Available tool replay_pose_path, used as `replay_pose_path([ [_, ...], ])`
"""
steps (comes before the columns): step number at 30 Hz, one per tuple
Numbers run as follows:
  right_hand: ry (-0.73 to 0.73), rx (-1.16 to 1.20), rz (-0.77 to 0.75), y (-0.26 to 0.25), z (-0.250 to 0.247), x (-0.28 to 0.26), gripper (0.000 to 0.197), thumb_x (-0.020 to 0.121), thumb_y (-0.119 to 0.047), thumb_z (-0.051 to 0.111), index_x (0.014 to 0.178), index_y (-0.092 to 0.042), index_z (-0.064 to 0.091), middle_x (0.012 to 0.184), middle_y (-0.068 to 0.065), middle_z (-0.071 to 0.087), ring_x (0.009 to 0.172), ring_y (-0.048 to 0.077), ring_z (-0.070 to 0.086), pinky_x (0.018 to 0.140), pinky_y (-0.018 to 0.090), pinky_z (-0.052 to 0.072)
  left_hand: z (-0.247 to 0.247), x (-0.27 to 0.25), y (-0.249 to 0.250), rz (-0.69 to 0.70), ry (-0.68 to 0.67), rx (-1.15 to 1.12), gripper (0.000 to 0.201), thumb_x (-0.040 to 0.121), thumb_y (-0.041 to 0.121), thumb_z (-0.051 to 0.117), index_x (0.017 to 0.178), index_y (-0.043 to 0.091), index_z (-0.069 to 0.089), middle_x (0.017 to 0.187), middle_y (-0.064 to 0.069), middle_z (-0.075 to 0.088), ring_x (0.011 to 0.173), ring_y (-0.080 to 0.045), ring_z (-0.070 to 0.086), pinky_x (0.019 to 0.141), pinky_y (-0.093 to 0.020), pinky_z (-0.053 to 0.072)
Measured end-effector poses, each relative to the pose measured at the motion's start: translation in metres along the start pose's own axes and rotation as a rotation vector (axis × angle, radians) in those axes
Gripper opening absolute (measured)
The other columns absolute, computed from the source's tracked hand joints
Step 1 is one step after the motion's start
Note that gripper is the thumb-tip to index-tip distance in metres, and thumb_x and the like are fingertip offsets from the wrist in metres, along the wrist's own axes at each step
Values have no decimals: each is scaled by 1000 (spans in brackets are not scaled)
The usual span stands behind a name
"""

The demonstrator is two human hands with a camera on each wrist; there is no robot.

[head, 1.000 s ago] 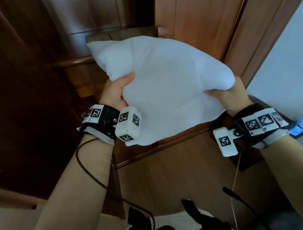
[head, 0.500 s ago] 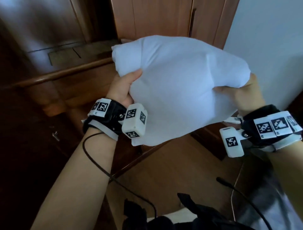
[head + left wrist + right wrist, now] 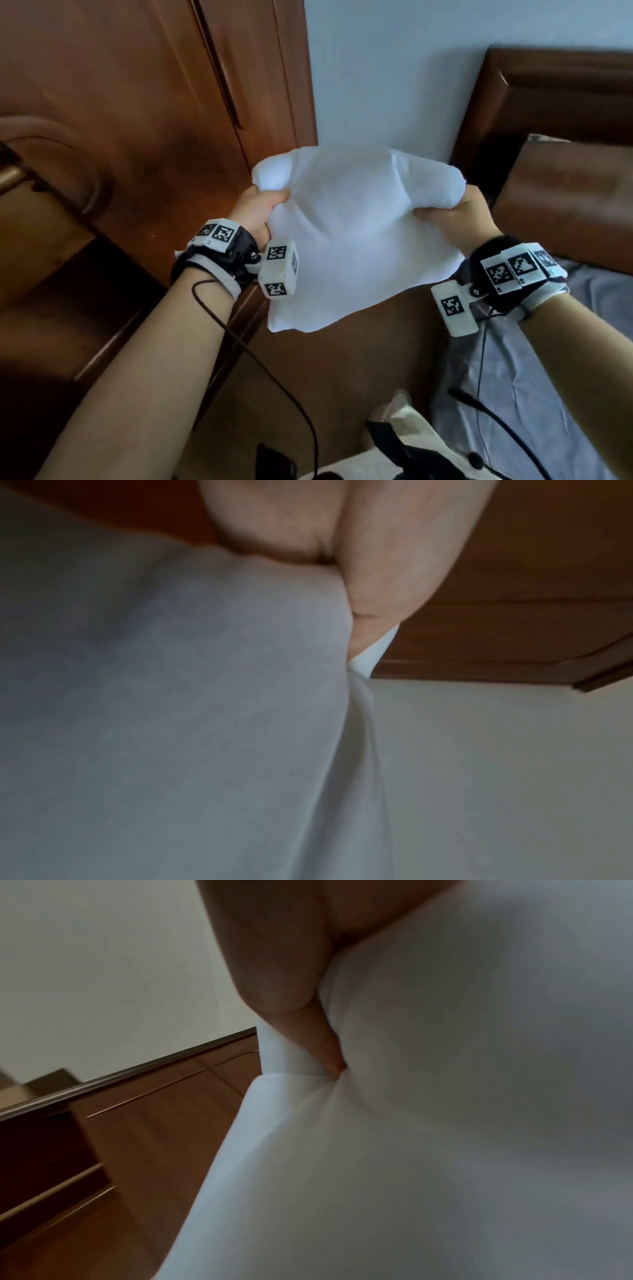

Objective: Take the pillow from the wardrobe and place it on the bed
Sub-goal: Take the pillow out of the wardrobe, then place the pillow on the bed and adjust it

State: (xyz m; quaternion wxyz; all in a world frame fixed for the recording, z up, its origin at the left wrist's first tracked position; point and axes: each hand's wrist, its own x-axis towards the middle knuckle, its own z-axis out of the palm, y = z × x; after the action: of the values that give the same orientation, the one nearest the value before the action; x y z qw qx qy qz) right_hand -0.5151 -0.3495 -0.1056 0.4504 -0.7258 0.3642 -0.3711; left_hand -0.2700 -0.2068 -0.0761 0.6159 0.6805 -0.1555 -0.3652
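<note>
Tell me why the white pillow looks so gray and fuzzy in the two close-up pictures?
Left wrist view: the soft white fabric pillow sits too close to the lens, so it blurs, and its near side is in shadow. Right wrist view: the same, gray at the right edge. Head view: it looks bright and fairly sharp between left hand and right hand.

Both forearms reach forward, bare, wrists strapped with tagged bands. The left hand (image 3: 257, 211) grips the pillow (image 3: 356, 233) at its left edge, the right hand (image 3: 457, 219) at its right, thumbs pressed on top.
</note>
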Motion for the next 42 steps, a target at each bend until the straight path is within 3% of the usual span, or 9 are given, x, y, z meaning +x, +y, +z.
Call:
replay_pose_path([
  [6, 138, -120, 187, 77, -86, 36, 28, 76, 1, 70, 104, 2, 67, 102, 9, 64, 94, 20, 59, 82, 32, 44, 142, 76, -12, -93, -165, 61, 9, 89, 10, 62, 86, 16, 57, 83, -8, 65, 73, -24, 64, 82, -44, 54],
  [9, 223, -137, 250, 104, -134, 50, 31, 75, 2, 72, 106, 1, 66, 102, 7, 63, 94, 21, 59, 83, 34, 45, 214, 103, -16, -111, -256, 80, 9, 89, 9, 62, 97, 10, 61, 89, -11, 67, 77, -27, 65, 83, -45, 54],
  [13, 328, -157, 315, 132, -191, 62, 31, 74, 2, 73, 104, 0, 67, 101, 9, 64, 95, 22, 60, 83, 37, 47, 302, 129, -20, -99, -368, 149, 40, 87, 9, 64, 125, 1, 55, 106, -18, 67, 89, -31, 66, 89, -47, 54],
  [19, 487, -163, 466, 174, -243, 57, 33, 72, -5, 76, 104, -2, 67, 100, 6, 64, 95, 21, 60, 79, 32, 42, 411, 158, -36, -98, -517, 267, 33, 84, 12, 67, 116, 7, 59, 111, -17, 68, 96, -33, 68, 89, -48, 55],
  [22, 601, -168, 525, 193, -256, 49, 30, 74, -3, 74, 103, -1, 67, 100, 7, 64, 97, 22, 60, 82, 34, 44, 457, 168, -49, -140, -616, 301, 12, 87, 9, 65, 95, 14, 56, 91, -7, 66, 78, -23, 65, 80, -41, 56],
  [28, 837, -172, 669, 214, -272, 38, 29, 74, 1, 72, 103, 1, 66, 101, 6, 62, 94, 20, 58, 80, 31, 41, 545, 181, -77, -163, -879, 411, 8, 88, 8, 63, 89, 15, 58, 87, -6, 66, 80, -26, 65, 89, -46, 54],
  [32, 1003, -181, 752, 227, -286, 25, 26, 74, 0, 72, 100, 1, 67, 98, 7, 63, 93, 19, 58, 80, 32, 41, 602, 179, -96, -161, -1049, 481, 14, 85, 12, 65, 98, 15, 61, 101, -12, 69, 102, -35, 67, 95, -51, 52],
  [37, 1130, -228, 852, 253, -307, 0, 27, 73, -2, 74, 99, 2, 68, 98, 8, 63, 93, 21, 59, 80, 33, 42, 662, 156, -128, -196, -1188, 572, 29, 86, 14, 65, 114, 8, 59, 98, -11, 69, 98, -33, 67, 93, -51, 53],
  [42, 1249, -308, 856, 306, -332, -16, 37, 70, -11, 78, 102, 3, 66, 103, 15, 67, 94, 21, 58, 80, 32, 42, 726, 144, -173, -104, -1264, 655, 24, 78, 20, 69, 99, 14, 61, 112, -16, 69, 103, -33, 67, 94, -53, 53],
])
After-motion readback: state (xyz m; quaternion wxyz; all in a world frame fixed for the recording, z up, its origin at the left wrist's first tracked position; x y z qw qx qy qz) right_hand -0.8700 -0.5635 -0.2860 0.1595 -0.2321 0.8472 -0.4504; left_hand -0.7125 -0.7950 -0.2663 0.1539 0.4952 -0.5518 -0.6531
